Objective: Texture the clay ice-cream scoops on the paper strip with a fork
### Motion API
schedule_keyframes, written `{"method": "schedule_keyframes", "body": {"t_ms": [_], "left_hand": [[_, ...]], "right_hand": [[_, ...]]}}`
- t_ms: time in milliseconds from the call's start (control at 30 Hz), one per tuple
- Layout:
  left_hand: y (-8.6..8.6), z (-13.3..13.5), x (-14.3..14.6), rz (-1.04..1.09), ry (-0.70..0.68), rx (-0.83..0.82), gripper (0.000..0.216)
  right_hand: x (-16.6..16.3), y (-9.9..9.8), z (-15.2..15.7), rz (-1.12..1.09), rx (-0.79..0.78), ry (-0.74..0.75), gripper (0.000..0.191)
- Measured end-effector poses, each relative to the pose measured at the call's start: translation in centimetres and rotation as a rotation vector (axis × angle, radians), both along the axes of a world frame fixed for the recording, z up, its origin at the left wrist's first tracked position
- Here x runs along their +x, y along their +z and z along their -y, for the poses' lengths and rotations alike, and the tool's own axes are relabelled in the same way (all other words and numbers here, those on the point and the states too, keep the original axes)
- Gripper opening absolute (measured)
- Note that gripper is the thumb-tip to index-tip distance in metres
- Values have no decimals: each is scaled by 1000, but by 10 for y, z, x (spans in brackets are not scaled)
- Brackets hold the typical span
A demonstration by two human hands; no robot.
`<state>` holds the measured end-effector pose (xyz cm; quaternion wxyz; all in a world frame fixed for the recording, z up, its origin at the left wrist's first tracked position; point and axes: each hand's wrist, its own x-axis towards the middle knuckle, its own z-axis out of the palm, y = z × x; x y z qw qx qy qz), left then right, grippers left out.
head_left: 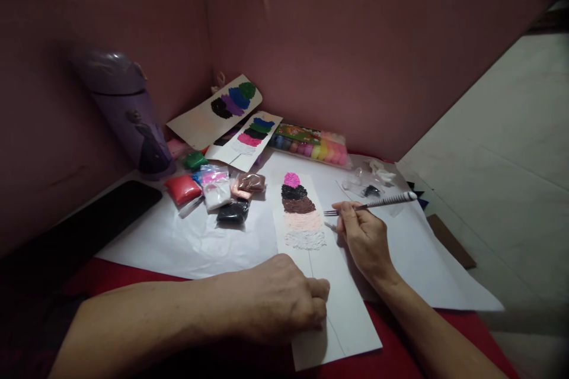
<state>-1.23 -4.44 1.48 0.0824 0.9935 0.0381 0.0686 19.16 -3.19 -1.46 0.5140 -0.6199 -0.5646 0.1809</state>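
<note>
A white card strip (349, 323) lies lengthwise before me, with textured bands of clay (304, 206) on its upper half in pink, black, brown, peach and white. Thin pencil lines run down its lower part. My right hand (362, 234) grips a slim fork (386, 200) with a striped handle; its metal tines point left at the strip's right edge, beside the peach band. Whether the tines touch the clay, I cannot tell. My left hand (284, 299) rests on the lower strip with curled fingers, their undersides hidden.
Small clay packets (217, 192) lie left of the strip. Behind them are two decorated cards (242, 145) and a pack of coloured clay (311, 145). A purple bottle (128, 112) and a dark phone-like slab (120, 207) stand left. Crumpled plastic (358, 183) sits right. Pink walls (311, 41) close the back.
</note>
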Motion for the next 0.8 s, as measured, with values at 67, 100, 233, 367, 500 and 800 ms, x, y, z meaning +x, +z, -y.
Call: {"method": "schedule_keyframes", "body": {"t_ms": [67,100,233,367,500,800], "left_hand": [[-1,0,0,-5,2,0,7],[-1,0,0,-4,0,-4,7],[0,0,0,22,-5,-10,6],[2,1,1,23,-7,-6,7],[3,2,0,9,0,-9,6],[2,2,1,26,-3,0,5]], "right_hand": [[-1,0,1,-51,6,8,39],[-2,1,2,-79,11,13,37],[-5,2,6,-152,25,56,35],[-7,1,9,-140,66,105,33],[-9,1,12,-82,128,167,33],[-12,6,18,43,114,296,31]]}}
